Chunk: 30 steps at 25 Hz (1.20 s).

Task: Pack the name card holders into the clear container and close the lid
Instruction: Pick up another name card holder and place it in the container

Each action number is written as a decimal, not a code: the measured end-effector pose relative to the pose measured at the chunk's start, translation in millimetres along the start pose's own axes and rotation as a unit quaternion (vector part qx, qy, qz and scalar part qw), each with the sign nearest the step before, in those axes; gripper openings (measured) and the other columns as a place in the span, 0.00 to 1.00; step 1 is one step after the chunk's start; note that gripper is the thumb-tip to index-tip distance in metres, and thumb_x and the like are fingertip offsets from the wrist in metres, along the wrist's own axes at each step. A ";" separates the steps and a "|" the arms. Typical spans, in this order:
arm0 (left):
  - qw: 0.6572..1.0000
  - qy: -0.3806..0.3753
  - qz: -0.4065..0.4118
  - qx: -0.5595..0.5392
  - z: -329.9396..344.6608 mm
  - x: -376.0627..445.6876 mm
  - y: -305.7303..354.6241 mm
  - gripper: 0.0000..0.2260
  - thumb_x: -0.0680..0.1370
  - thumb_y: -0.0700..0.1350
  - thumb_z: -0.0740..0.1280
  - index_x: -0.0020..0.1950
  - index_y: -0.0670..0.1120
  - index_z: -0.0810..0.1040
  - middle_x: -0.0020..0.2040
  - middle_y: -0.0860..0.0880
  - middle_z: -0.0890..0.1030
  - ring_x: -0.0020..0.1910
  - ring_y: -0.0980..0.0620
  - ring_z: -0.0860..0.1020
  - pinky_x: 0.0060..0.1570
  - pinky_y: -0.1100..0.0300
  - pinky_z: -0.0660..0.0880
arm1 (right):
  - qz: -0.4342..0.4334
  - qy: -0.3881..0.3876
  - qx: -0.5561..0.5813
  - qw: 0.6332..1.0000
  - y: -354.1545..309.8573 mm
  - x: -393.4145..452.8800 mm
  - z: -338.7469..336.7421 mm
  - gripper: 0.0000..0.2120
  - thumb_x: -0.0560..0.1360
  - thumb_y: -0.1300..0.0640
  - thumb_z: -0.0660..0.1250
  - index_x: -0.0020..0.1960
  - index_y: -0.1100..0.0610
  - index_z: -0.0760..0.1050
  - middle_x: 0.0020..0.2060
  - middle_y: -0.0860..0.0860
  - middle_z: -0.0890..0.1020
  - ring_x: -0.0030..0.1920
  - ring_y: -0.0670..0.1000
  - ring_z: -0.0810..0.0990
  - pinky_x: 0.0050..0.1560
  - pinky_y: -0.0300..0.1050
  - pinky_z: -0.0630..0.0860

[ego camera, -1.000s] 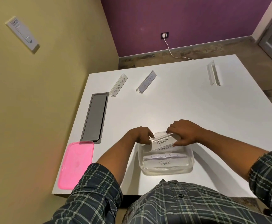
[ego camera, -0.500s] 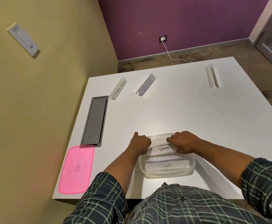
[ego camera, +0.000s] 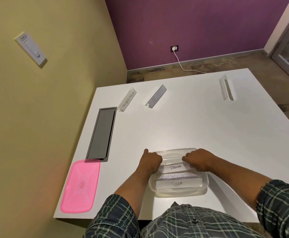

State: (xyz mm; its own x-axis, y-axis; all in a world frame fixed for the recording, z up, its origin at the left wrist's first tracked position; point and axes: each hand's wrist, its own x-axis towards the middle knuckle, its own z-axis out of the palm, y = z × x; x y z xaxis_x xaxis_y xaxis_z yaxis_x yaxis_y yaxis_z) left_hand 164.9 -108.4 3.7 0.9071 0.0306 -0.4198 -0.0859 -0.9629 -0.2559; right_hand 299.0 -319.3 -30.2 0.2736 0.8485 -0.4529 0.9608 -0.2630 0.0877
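Note:
The clear container point(ego camera: 178, 192) sits at the table's near edge with several name card holders lying inside, labels PANDA and TIGER readable. My left hand point(ego camera: 151, 161) and my right hand point(ego camera: 197, 159) each pinch an end of the PANDA holder point(ego camera: 175, 167), which lies low in the container's far half. Three more holders stand on the table: SUPERMAN point(ego camera: 127, 101) and another labelled one point(ego camera: 156, 97) at the far left, a clear one point(ego camera: 226, 89) at the far right. The pink lid point(ego camera: 81, 185) lies at the near left corner.
A grey cable hatch point(ego camera: 102, 133) is set into the white table point(ego camera: 209, 131) along its left side, just beyond the lid. The yellow wall runs close to the table's left edge. A white cable trails across the floor behind.
Both hands have lowered the PANDA holder from above the rim down into the container, over the holder beneath it. The camera view shifted slightly.

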 end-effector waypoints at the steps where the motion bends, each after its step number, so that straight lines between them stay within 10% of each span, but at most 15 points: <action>1: 1.000 -0.007 0.004 0.003 -0.8 0.6 0.1 0.10 0.73 0.32 0.64 0.47 0.45 0.80 0.48 0.44 0.84 0.48 0.43 0.82 0.58 0.51 0.65 | -0.001 0.002 0.001 1.000 -1.2 0.6 0.0 0.13 0.78 0.59 0.63 0.63 0.56 0.69 0.55 0.55 0.79 0.52 0.60 0.80 0.44 0.51 0.74; 7: 0.997 0.023 0.062 -0.050 -19.5 10.5 -11.9 0.12 0.77 0.52 0.64 0.43 0.45 0.80 0.44 0.45 0.84 0.44 0.42 0.81 0.49 0.54 0.67 | -0.043 0.091 -0.001 0.995 4.2 0.5 -15.4 0.12 0.80 0.46 0.62 0.55 0.55 0.74 0.47 0.53 0.82 0.45 0.60 0.82 0.37 0.46 0.67; 13: 0.926 0.130 -0.102 -0.339 -38.5 24.4 -42.5 0.14 0.74 0.57 0.64 0.38 0.49 0.81 0.34 0.53 0.83 0.38 0.50 0.80 0.37 0.61 0.70 | -0.008 0.318 0.030 0.948 22.9 12.7 -50.1 0.14 0.79 0.46 0.65 0.38 0.51 0.76 0.29 0.47 0.80 0.27 0.52 0.79 0.25 0.40 0.68; 30: 0.825 0.148 -0.243 -0.489 -29.8 123.4 -172.5 0.07 0.75 0.50 0.66 0.47 0.51 0.82 0.42 0.55 0.84 0.45 0.52 0.83 0.47 0.57 0.79 | 0.215 0.235 0.295 0.901 95.8 157.7 -123.3 0.09 0.79 0.43 0.62 0.55 0.41 0.78 0.40 0.38 0.84 0.45 0.47 0.83 0.43 0.43 0.72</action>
State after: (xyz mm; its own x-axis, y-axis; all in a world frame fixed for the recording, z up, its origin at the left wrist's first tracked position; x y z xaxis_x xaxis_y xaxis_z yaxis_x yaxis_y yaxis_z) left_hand 303.9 53.5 22.1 0.8094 0.5501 -0.2058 0.5599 -0.6167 0.5533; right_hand 439.7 -154.1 16.1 0.7372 0.6736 -0.0521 0.6080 -0.6951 -0.3836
